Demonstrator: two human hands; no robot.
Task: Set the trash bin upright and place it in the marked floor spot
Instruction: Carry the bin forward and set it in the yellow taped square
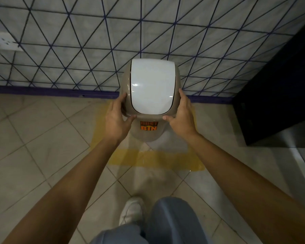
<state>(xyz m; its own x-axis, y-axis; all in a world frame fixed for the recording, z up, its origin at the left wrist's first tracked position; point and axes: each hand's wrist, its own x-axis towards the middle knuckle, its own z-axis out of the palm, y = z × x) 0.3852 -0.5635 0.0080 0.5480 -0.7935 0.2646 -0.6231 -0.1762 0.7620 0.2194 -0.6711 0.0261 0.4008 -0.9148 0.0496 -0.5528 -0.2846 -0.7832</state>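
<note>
The left hand (117, 118) is pressed flat against the left side of the upright beige plastic trash bin with white swing lid (152, 88), thumb under the lid rim; the right hand (181, 117) is clamped likewise opposite. An orange "DUST BIN" sticker (149, 126) is read on the front. The bin is located within the yellow taped floor square (155, 160), against the tiled wall (95, 41).

One label (149, 126) on front of trash bin (146, 133), just below lid: orange w/ dark block letters, two lines, "DUST" over "BIN". Top line partly shaded. No other readable txt or nos.
</note>
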